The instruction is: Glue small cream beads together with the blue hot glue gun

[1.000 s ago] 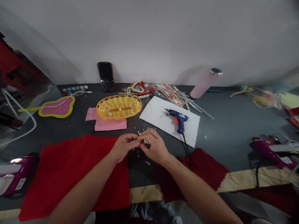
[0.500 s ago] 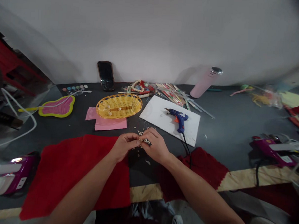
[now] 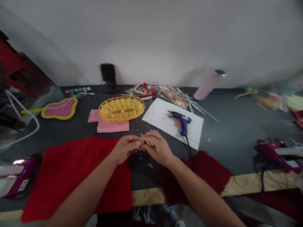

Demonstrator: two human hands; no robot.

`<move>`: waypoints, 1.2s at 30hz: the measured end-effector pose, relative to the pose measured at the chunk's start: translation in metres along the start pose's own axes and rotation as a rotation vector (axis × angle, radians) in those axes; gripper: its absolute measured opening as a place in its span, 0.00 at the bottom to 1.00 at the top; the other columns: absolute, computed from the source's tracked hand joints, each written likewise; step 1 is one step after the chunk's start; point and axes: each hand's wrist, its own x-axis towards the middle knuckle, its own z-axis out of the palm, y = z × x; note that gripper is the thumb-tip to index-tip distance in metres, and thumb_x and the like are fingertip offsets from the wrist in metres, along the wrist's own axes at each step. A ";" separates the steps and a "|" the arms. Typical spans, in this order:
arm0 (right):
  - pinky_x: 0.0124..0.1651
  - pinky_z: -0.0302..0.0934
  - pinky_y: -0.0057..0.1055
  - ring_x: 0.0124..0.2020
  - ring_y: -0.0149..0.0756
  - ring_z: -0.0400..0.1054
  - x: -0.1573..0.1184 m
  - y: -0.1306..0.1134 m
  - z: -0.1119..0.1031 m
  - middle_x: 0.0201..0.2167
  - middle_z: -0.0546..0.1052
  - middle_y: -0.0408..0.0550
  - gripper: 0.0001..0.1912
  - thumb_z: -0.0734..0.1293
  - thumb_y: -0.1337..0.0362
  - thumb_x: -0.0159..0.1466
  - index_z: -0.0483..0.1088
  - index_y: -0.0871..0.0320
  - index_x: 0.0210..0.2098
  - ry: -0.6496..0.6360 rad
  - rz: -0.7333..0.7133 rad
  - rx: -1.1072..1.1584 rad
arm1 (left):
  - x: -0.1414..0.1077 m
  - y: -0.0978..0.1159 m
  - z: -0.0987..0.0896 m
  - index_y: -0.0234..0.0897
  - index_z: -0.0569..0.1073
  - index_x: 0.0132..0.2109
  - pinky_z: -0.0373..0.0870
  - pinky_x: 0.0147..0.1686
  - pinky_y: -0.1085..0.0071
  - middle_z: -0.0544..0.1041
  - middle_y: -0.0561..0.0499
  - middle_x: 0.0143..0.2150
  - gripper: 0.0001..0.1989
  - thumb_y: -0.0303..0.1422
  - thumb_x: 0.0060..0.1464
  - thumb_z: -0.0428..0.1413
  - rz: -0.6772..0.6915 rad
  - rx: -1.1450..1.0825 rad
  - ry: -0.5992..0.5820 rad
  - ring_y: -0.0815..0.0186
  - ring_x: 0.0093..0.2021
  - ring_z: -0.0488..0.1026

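Cream bead-like pieces [image 3: 150,144] are being exposed to scattering, if brushed by pinched left hand [image 3: 127,148] or right hand [image 3: 159,149]; contents cannot be told.

Glue gun [image 3: 183,122] right of hands [image 3: 160,150], open tabletop [image 3: 228,133] beyond

Left hand [image 3: 126,149] against right hand [image 3: 159,149], both curled

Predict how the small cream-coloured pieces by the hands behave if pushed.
Small cream-coloured pieces: probably light, being tiny. They'd likely scatter rather than move as one, since several lie loose and apart on the dark grey tabletop. Some might roll, but they're too small to make out their shape.
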 end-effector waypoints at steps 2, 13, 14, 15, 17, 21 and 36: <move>0.42 0.66 0.34 0.39 0.35 0.67 0.000 0.000 0.000 0.35 0.73 0.49 0.09 0.65 0.69 0.60 0.72 0.54 0.40 0.018 0.005 -0.008 | 0.000 -0.001 0.000 0.31 0.77 0.34 0.64 0.31 0.74 0.76 0.49 0.29 0.11 0.33 0.42 0.64 -0.003 -0.013 -0.008 0.72 0.28 0.70; 0.44 0.65 0.36 0.41 0.36 0.67 0.000 0.000 0.003 0.37 0.73 0.49 0.11 0.66 0.68 0.59 0.69 0.55 0.42 -0.014 0.027 -0.017 | -0.001 0.003 0.005 0.31 0.75 0.29 0.60 0.27 0.76 0.73 0.52 0.25 0.11 0.34 0.40 0.65 -0.013 0.055 0.052 0.74 0.24 0.66; 0.44 0.66 0.36 0.41 0.36 0.67 0.000 -0.001 0.002 0.38 0.73 0.50 0.13 0.66 0.68 0.59 0.68 0.54 0.44 -0.027 0.022 -0.003 | 0.000 0.003 0.005 0.31 0.75 0.29 0.61 0.28 0.76 0.73 0.52 0.25 0.11 0.34 0.39 0.65 -0.014 0.051 0.052 0.73 0.25 0.67; 0.44 0.66 0.36 0.42 0.37 0.67 0.000 -0.002 0.001 0.38 0.73 0.50 0.14 0.66 0.67 0.59 0.68 0.54 0.45 -0.035 0.015 0.008 | 0.000 0.003 0.004 0.31 0.76 0.30 0.61 0.28 0.75 0.74 0.52 0.25 0.11 0.34 0.40 0.65 -0.015 0.048 0.045 0.73 0.25 0.67; 0.44 0.66 0.35 0.42 0.36 0.67 0.001 -0.003 0.000 0.38 0.73 0.50 0.12 0.65 0.68 0.60 0.69 0.54 0.44 -0.036 0.009 0.012 | 0.000 0.003 0.003 0.31 0.77 0.32 0.62 0.30 0.75 0.74 0.50 0.26 0.11 0.34 0.41 0.64 -0.021 0.038 0.022 0.72 0.26 0.68; 0.43 0.65 0.36 0.39 0.36 0.68 0.001 -0.005 0.000 0.34 0.73 0.49 0.06 0.66 0.67 0.60 0.71 0.55 0.38 -0.001 0.004 -0.006 | -0.001 0.003 0.004 0.31 0.76 0.31 0.61 0.28 0.75 0.74 0.51 0.25 0.10 0.35 0.42 0.63 -0.024 0.015 0.011 0.72 0.25 0.68; 0.38 0.63 0.31 0.34 0.33 0.66 0.001 -0.004 0.005 0.29 0.70 0.46 0.05 0.67 0.72 0.56 0.69 0.56 0.30 0.090 0.077 0.032 | -0.001 -0.003 0.004 0.32 0.76 0.33 0.62 0.30 0.76 0.74 0.51 0.27 0.10 0.34 0.43 0.64 0.011 0.008 0.005 0.73 0.27 0.68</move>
